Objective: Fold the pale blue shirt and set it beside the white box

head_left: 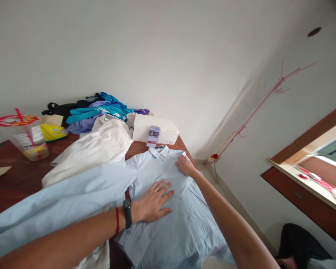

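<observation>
Head view: I see a pale blue, collared fabric shirt laid out on a dark brown wooden table, collar at the far end, one long sleeve running out left. My left hand, black watch on its wrist, lies palm down mid-shirt, fingers spread, gripping nothing. My right hand rests flat near the shirt's shoulder, fingers slightly apart. Just beyond the collar: white rectangular box. Left of it, striped white cloth; farther left, clear plastic cup.
</observation>
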`<move>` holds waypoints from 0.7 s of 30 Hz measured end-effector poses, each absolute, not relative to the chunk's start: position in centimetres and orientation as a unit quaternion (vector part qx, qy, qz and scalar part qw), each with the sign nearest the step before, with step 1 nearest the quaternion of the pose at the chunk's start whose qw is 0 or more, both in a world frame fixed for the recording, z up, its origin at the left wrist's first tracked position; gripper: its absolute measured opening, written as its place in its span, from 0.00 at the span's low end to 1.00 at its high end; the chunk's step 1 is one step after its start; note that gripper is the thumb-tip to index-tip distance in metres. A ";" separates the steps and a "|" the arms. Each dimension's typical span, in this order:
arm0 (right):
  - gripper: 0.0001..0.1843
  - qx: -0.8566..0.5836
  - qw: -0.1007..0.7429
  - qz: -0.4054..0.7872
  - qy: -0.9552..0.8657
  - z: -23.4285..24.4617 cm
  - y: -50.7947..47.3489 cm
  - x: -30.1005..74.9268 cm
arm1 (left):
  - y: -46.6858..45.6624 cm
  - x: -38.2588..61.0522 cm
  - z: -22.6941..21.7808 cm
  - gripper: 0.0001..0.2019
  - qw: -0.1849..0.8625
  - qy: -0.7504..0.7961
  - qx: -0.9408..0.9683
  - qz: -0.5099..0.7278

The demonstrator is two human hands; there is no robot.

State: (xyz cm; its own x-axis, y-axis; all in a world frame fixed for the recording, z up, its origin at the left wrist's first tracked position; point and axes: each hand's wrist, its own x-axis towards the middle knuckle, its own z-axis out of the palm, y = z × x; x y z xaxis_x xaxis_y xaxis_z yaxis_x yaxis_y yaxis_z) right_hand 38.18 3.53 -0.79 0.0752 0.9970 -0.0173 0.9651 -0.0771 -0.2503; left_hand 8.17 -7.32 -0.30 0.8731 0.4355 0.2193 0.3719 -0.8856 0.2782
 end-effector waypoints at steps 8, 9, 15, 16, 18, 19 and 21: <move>0.37 -0.723 0.053 0.092 -0.683 -2.4 6.2 40.2 | -8.2 8.0 -0.3 0.35 0.145 0.269 0.940 0.153; 0.38 -0.722 0.052 0.090 -0.684 -2.5 6.3 40.4 | -8.3 8.0 -0.2 0.35 0.152 0.271 0.939 0.150; 0.38 -0.704 0.056 0.087 -0.703 -2.9 7.4 42.1 | -8.3 7.9 0.1 0.34 0.184 0.275 0.936 0.125; 0.38 -0.701 0.059 0.086 -0.705 -3.0 7.5 42.3 | -8.3 7.9 0.1 0.33 0.186 0.275 0.935 0.128; 0.38 -0.698 0.069 0.082 -0.708 -3.1 7.7 42.5 | -8.3 7.8 0.2 0.32 0.190 0.274 0.934 0.127; 0.38 -0.697 0.076 0.079 -0.708 -3.2 7.7 42.5 | -8.3 7.8 0.2 0.32 0.190 0.271 0.935 0.124; 0.37 -0.696 0.095 0.070 -0.708 -3.1 7.7 42.4 | -8.3 7.8 0.5 0.32 0.180 0.261 0.940 0.125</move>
State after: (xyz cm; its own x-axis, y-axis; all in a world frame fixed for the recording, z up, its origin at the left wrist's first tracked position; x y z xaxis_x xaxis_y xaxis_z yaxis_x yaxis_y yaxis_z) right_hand 42.44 7.68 -3.14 -0.0137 0.9992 0.0365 0.9727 0.0218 -0.2310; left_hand 7.83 -8.33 0.54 0.8327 0.5356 0.1404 0.4459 -0.7990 0.4034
